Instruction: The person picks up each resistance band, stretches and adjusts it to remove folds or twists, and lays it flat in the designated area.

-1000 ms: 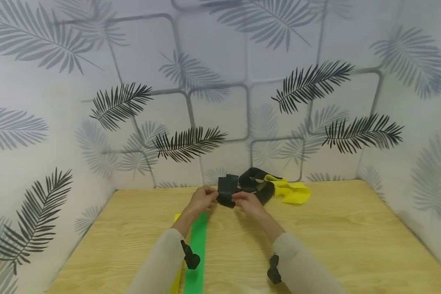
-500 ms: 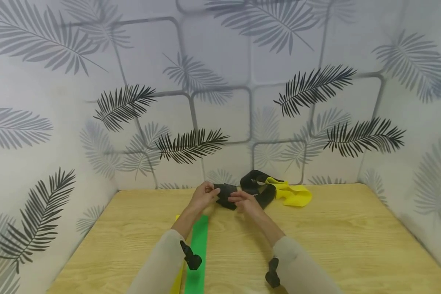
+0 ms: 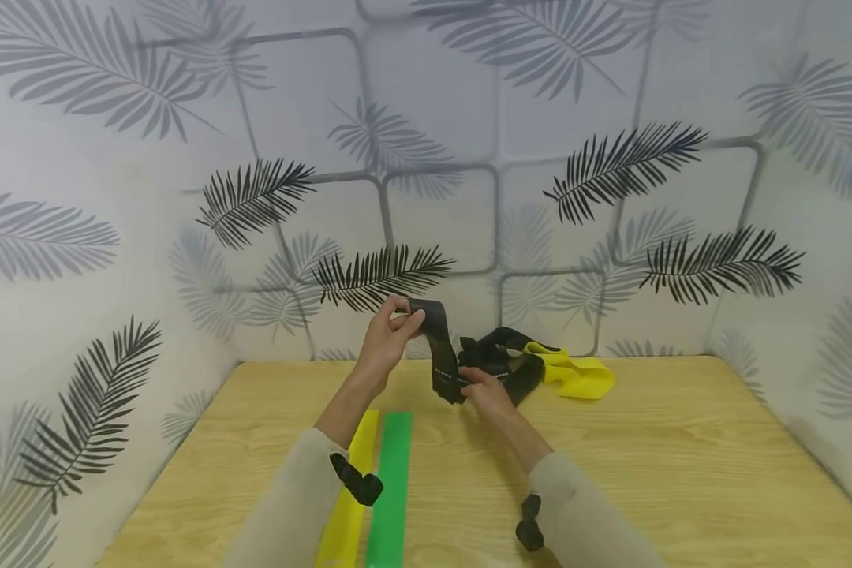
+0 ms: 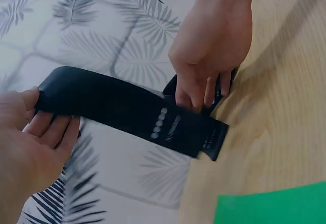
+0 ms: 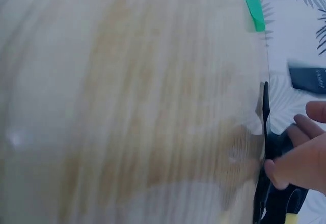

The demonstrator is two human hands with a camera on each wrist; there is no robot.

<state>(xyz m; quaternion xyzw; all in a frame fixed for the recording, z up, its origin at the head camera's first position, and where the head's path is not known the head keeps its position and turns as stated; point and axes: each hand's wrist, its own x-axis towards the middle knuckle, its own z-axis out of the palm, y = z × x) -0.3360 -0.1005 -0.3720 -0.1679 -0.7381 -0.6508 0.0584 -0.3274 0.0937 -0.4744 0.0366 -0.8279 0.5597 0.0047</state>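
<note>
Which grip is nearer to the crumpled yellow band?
Right. The right grip is left of the crumpled yellow band; the left grip is farther left, raised, holding the black band.

Your black strap (image 4: 112, 96) looks like smooth, mostly matt rubber, with pale lettering on it. The green strip (image 3: 391, 513) and yellow strip (image 3: 346, 525) look rubbery too, smooth and pretty flat in finish. Your bench (image 3: 610, 465) is wood-grained with a bit of shine, your sleeves (image 3: 287, 493) are plain matt cloth, and the leaf-print wall (image 3: 433, 102) looks matt.
</note>
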